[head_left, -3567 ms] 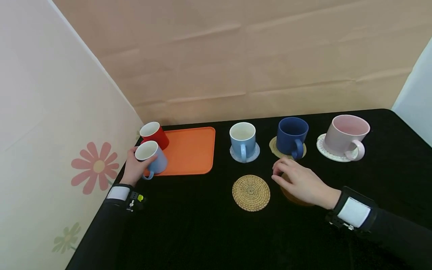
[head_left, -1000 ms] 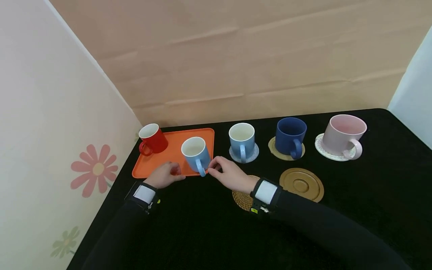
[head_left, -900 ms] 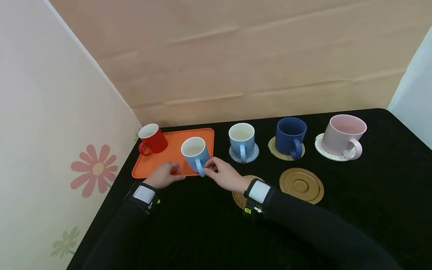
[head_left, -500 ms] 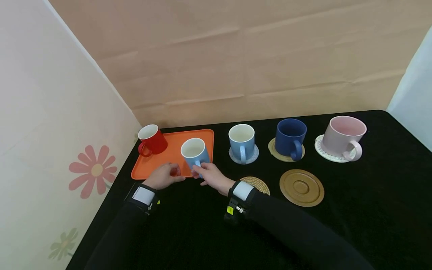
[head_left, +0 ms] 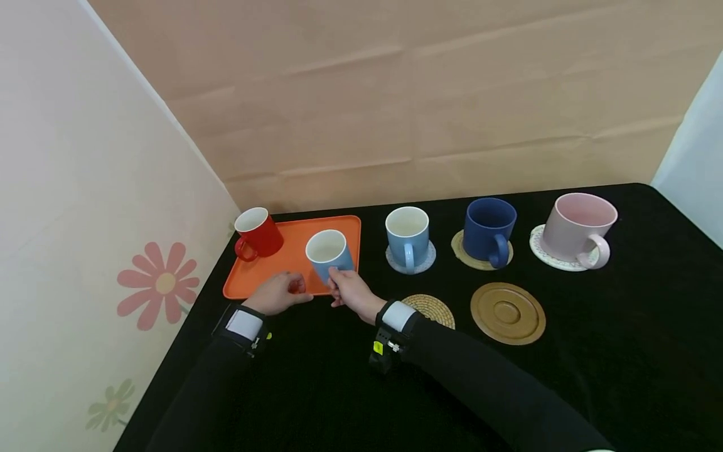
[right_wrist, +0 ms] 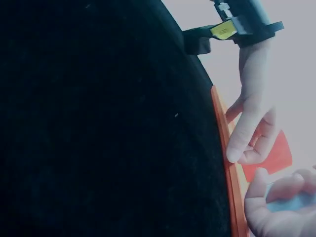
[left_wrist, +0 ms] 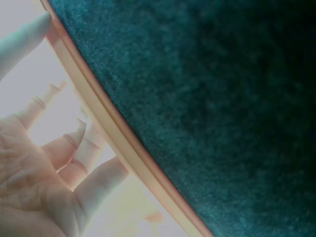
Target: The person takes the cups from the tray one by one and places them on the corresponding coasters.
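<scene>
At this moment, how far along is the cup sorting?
Three cups sit on coasters. The right hand grips the light blue cup on the tray; the left hand rests on the tray's edge. The red cup and two bare coasters remain.

even soft light in head view, sharp focus, left wrist view overexposed and blurred, right wrist view dim, hazy

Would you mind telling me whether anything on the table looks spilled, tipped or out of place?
Nothing stands out. All five mugs stand upright, no spill shows, and the right hand grips the light blue mug on the orange tray.
</scene>
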Tool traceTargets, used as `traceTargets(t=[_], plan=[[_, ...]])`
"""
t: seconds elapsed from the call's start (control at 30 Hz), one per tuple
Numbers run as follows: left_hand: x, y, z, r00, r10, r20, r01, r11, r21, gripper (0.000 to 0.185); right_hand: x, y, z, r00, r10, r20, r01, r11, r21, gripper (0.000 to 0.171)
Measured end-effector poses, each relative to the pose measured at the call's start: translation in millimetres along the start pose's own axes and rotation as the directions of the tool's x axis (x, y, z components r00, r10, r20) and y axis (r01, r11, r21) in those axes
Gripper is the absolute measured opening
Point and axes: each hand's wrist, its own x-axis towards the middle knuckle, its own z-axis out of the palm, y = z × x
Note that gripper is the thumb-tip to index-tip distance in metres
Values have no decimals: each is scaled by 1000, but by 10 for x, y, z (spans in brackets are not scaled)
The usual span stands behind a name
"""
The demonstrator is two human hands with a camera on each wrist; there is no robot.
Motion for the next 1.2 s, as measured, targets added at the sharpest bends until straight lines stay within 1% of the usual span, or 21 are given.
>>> traceTargets(t=[0.1, 0.2, 0.37, 0.47, 0.7, 0.93, 1.03, 1.1, 1.13, 1.2], plan=[[3, 5, 1, 1000, 1, 1, -1, 1000, 1, 19, -2, 13, -28, 1000, -17, -11, 17, 1000, -21, 42], [11, 12, 13, 1000, -9, 6, 9, 1000, 7, 19, -3, 34, -71, 1000, -31, -1, 31, 999, -33, 43], [14, 47, 38, 1000, -18, 12, 18, 1000, 13, 22, -12, 49, -121, 999, -54, 2, 54, 998, 24, 43], [17, 55, 46, 1000, -10, 13, 10, 1000, 11, 22, -50, 5, -149, 997, -76, -7, 76, 996, 46, 44], [25, 37, 31, 999, -16, 30, 16, 1000, 6, 20, -154, -147, -241, 994, -113, 3, 113, 993, 31, 44], [51, 29, 1, 998, -19, 58, 19, 1000, 15, 20, -343, -247, -365, 988, -145, 52, 144, 989, 16, 44], [65, 89, -39, 996, -42, 75, 40, 999, 26, 21, -450, -286, -415, 985, -155, 80, 153, 988, 23, 44], [70, 157, -70, 996, -51, 68, 49, 999, 24, 26, -524, -300, -449, 981, -167, 98, 165, 986, 27, 43], [71, 199, -84, 997, -51, 59, 51, 999, 6, 30, -563, -307, -465, 979, -174, 104, 172, 985, 27, 43], [64, 302, -104, 999, -39, 27, 40, 997, -65, 41, -639, -306, -497, 977, -181, 116, 179, 984, 29, 42]])
